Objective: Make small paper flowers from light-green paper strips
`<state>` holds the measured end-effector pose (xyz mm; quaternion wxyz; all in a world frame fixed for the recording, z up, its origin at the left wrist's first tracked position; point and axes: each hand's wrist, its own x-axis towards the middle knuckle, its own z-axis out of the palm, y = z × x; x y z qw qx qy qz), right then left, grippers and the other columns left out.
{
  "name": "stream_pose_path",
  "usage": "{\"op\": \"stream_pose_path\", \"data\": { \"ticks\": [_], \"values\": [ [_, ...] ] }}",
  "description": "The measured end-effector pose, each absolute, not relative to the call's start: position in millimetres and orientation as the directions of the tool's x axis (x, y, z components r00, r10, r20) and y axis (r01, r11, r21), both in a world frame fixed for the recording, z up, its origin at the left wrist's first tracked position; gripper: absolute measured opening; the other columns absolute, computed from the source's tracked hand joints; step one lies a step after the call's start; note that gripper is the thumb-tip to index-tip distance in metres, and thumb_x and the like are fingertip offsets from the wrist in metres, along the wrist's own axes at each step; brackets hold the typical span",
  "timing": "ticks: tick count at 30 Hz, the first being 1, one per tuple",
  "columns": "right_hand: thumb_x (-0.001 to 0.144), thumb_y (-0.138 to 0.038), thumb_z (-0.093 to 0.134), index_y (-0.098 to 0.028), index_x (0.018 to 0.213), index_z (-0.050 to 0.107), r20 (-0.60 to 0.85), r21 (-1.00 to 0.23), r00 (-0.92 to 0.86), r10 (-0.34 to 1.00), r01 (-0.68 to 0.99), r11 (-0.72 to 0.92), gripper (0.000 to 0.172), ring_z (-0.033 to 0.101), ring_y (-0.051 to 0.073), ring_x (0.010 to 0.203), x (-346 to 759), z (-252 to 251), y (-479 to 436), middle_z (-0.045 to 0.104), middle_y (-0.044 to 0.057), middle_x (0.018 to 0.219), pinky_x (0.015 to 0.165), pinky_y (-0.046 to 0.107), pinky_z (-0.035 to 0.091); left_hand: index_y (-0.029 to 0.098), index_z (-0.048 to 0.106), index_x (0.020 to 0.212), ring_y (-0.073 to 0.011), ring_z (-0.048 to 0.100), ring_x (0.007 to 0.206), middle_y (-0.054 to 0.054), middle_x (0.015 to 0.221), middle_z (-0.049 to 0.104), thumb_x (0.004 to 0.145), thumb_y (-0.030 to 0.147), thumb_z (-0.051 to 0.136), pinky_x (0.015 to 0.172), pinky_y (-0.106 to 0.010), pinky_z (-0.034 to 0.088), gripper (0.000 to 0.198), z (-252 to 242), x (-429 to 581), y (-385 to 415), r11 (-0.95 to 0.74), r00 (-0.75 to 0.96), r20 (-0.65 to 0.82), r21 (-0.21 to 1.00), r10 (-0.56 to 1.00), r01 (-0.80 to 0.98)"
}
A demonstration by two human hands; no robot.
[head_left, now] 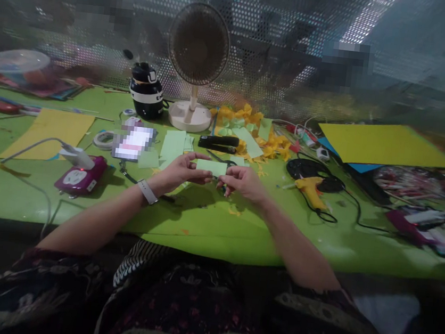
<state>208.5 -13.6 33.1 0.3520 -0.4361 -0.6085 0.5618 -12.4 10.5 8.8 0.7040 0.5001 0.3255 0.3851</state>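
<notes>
A small pale green paper strip [211, 167] is held between both hands above the middle of the table. My left hand [184, 170], with a watch on the wrist, pinches its left end between thumb and fingers. At the other end my right hand [245, 183] grips the paper with bent fingers. Just behind my hands lie scissors [221, 159], partly hidden, and a black stapler [217, 143]. More green paper pieces [173, 145] rest to the left of the stapler.
On the green table [199, 228], a fan [199, 46] and a black jug [146, 91] stand behind. Yellow and green paper cuttings [247, 127] are heaped by the fan. A yellow glue gun [311, 192] lies right; a purple extension socket [80, 175] and a phone [133, 143] are left.
</notes>
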Motion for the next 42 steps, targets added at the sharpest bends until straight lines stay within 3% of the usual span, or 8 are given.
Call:
{"op": "stream_pose_path", "data": {
  "ticks": [9,19,24,35,39,42],
  "values": [
    [0.077,-0.036,0.076,-0.012,0.072,0.069,-0.094,-0.992,-0.357,0.929,0.112,-0.057,0.025,0.057,0.006,0.041,213,30,-6,0.076,0.007,0.07,0.043,0.019,0.051,0.01,0.055,0.126,-0.0168,0.076,0.077,-0.006,0.081,0.078,0.078,0.011,0.08,0.081,-0.032,0.062,0.054,11,-13,11,0.184,0.473,-0.048,0.951,0.88,-0.247],
    [0.084,-0.032,0.075,-0.015,0.071,0.064,-0.052,-0.975,-0.431,0.901,0.219,0.049,0.024,0.056,0.005,0.044,207,30,-13,0.074,0.003,0.071,0.045,0.019,0.049,0.014,0.054,0.135,-0.0206,0.077,0.078,-0.008,0.082,0.077,0.073,0.015,0.085,0.071,-0.031,0.061,0.07,8,-10,6,0.178,0.481,-0.101,0.977,0.871,-0.118],
    [0.087,-0.031,0.072,-0.015,0.072,0.064,-0.029,-0.97,-0.429,0.903,0.231,0.079,0.023,0.056,0.005,0.045,207,31,-12,0.075,0.004,0.073,0.045,0.019,0.049,0.01,0.053,0.138,-0.024,0.076,0.078,-0.009,0.078,0.076,0.072,0.016,0.085,0.074,-0.036,0.061,0.073,11,-11,7,0.147,0.473,-0.093,0.986,0.876,-0.079],
    [0.084,-0.034,0.076,-0.014,0.07,0.065,0.05,-0.99,-0.254,0.966,0.115,0.081,0.027,0.054,0.004,0.04,220,31,-1,0.075,0.004,0.07,0.042,0.016,0.049,0.012,0.057,0.127,-0.0193,0.077,0.082,-0.01,0.087,0.079,0.078,0.011,0.08,0.073,-0.029,0.061,0.054,20,-31,26,0.152,0.342,-0.083,0.972,0.936,-0.178],
    [0.086,-0.029,0.074,-0.014,0.074,0.067,-0.005,-0.994,-0.288,0.958,0.105,0.027,0.021,0.056,0.004,0.042,214,29,-3,0.077,0.005,0.075,0.044,0.016,0.052,0.014,0.059,0.123,-0.0218,0.077,0.092,-0.011,0.099,0.078,0.084,0.022,0.076,0.073,-0.03,0.062,0.043,15,-27,25,0.183,0.337,-0.103,0.959,0.936,-0.214],
    [0.09,-0.017,0.068,-0.013,0.076,0.067,-0.089,-0.987,-0.333,0.939,0.157,-0.038,0.015,0.058,0.004,0.044,206,28,-8,0.077,0.006,0.079,0.045,0.017,0.054,0.014,0.058,0.123,-0.0201,0.077,0.085,-0.008,0.091,0.078,0.08,0.018,0.08,0.069,-0.027,0.062,0.049,11,-22,22,0.188,0.392,-0.103,0.964,0.914,-0.186]
  ]
}}
